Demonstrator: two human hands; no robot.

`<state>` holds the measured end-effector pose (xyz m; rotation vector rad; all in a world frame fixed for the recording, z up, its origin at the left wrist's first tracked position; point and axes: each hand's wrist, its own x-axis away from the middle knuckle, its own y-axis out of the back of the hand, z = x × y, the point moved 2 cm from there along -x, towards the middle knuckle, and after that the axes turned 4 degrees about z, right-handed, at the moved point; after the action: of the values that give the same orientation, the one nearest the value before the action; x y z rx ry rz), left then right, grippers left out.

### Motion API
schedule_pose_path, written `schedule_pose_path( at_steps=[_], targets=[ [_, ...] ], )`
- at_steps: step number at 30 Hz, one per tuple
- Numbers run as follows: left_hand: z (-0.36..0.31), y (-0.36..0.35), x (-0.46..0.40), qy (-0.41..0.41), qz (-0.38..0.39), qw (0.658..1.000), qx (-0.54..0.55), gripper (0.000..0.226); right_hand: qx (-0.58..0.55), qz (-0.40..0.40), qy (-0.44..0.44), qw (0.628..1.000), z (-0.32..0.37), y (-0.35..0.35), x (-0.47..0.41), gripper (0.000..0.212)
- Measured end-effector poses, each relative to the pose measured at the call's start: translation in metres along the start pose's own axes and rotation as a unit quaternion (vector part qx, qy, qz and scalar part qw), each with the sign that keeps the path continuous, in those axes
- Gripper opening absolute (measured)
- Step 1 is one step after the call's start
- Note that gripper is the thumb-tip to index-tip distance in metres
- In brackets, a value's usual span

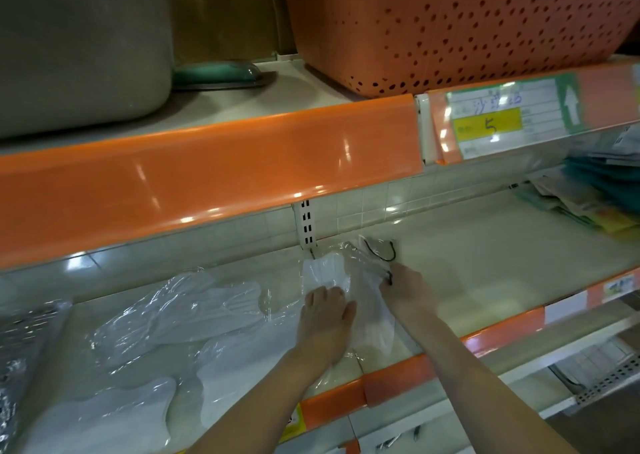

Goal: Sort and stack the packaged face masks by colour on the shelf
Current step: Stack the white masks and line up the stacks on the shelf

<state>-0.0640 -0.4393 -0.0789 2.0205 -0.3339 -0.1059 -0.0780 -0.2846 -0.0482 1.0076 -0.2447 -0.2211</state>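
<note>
On the cream shelf [467, 263] lie white face masks in clear plastic wrap. My left hand [325, 318] rests flat, fingers apart, on one white packaged mask [323, 272] near the shelf's middle. My right hand [403, 291] is closed on the wrap of a second white packaged mask [372, 311] just to the right; black ear loops [381, 249] show at its far end. More white packaged masks [180, 311] are spread over the left part of the shelf. A dark packaged item [14, 367] sits at the far left edge.
An orange shelf lip [207, 183] overhangs closely above. A pile of teal, white and yellow packets [595, 194] lies at the right end of the shelf. On the upper shelf stand an orange perforated basket [450, 28] and a grey tub [79, 48].
</note>
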Motion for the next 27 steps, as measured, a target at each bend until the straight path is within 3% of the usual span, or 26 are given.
schedule_pose_path(
  at_steps=[3,5,8,11,13,17,20,27],
  targets=[
    [-0.010,0.012,0.001,0.007,-0.013,0.993,0.121,0.043,-0.054,-0.021,0.037,0.998,0.005,0.012,0.006,0.009],
    [-0.017,0.023,0.004,0.019,-0.004,0.970,0.241,0.040,-0.067,-0.041,0.085,0.993,0.015,0.015,0.019,0.011],
    [-0.024,0.039,0.010,0.064,0.041,0.863,0.499,0.042,-0.075,-0.066,0.153,0.983,0.031,0.013,0.036,0.012],
    [-0.019,0.058,0.020,0.052,0.043,0.780,0.622,0.050,-0.067,-0.053,0.211,0.974,0.045,-0.002,0.049,0.022],
    [-0.005,0.068,0.029,0.062,0.019,0.766,0.639,0.050,-0.053,-0.043,0.255,0.965,0.056,-0.013,0.061,0.029],
    [0.035,0.079,0.046,0.137,-0.065,0.782,0.604,0.044,-0.010,0.015,0.325,0.946,0.078,-0.036,0.079,0.050],
    [0.066,0.088,0.062,0.194,-0.147,0.784,0.571,0.025,-0.008,0.045,0.356,0.933,0.090,-0.053,0.089,0.042],
    [0.125,0.128,0.105,0.250,-0.314,0.763,0.506,0.024,0.020,0.149,0.368,0.918,0.131,-0.094,0.111,0.037]
  ],
)
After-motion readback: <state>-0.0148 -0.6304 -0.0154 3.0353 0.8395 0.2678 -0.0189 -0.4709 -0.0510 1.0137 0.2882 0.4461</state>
